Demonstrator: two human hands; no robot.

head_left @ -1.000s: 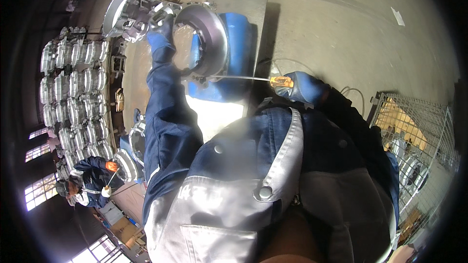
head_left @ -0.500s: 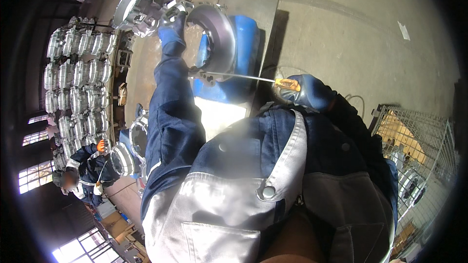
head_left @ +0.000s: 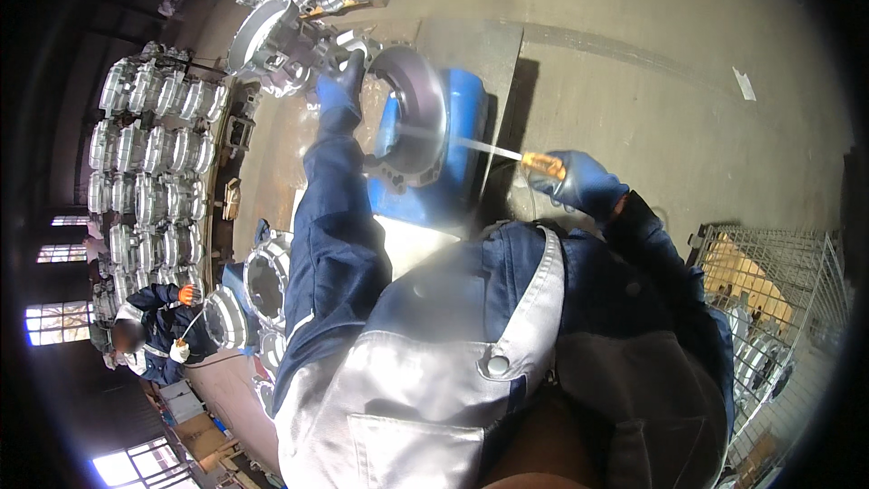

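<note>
A file with a yellow-orange handle [head_left: 543,164] is gripped in my gloved right hand [head_left: 584,186]. Its long metal blade, smeared by motion, points left across the near part of a bell-shaped metal housing [head_left: 427,113]. Whether the blade touches the metal, I cannot tell. The housing rests tilted on a blue plastic drum [head_left: 466,104]. My gloved left hand [head_left: 342,89] is closed at the far left edge of this casting, its fingers partly hidden. Just beyond that hand is a second silvery housing [head_left: 262,50].
Stacked castings [head_left: 149,140] stand on the left, with more piled on a pallet [head_left: 326,7] at the far side. A wire mesh cage [head_left: 769,254] holding parts is at the right. On the lower left, a co-worker [head_left: 158,330] handles another casting [head_left: 226,317].
The file and my right hand have shifted slightly right and nearer, and the blade now looks broader. The whole view has tilted, bringing another far pallet into sight. My left hand stays at the housing.
</note>
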